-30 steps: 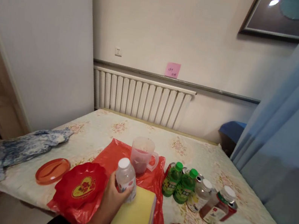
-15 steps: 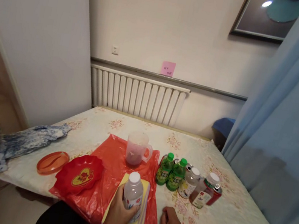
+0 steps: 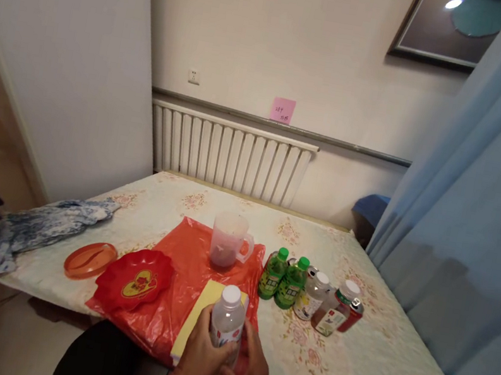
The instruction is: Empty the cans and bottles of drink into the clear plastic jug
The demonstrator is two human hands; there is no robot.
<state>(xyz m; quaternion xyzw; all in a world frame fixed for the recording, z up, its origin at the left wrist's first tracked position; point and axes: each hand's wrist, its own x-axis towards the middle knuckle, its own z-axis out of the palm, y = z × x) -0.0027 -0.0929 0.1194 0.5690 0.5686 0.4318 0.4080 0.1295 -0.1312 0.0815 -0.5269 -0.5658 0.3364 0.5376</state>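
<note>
A clear plastic bottle [image 3: 228,321] with a white cap stands upright between my hands, close to me. My left hand [image 3: 199,348] wraps its left side, the thumb across the label. From the right, my right hand [image 3: 252,367] closes round its lower part, fingers and thumb curved against it. Beneath and behind the bottle lies a folded yellow cloth [image 3: 198,313], partly hidden by my hands. The cloth rests on a red plastic bag [image 3: 187,247]. Farther back on the bag is a translucent measuring jug [image 3: 226,241] with its handle to the right.
Left of the bag sit a red scalloped plate [image 3: 119,284] and an orange oval dish [image 3: 89,260]. On the right stand green bottles [image 3: 272,274], white-capped bottles [image 3: 332,316] and cans [image 3: 352,316]. A blue-white cloth [image 3: 46,227] hangs over the left edge of the floral-covered table [image 3: 279,362].
My right hand has moved left from the tabletop and taken hold of the bottle beside my left hand. The view has shifted slightly.
</note>
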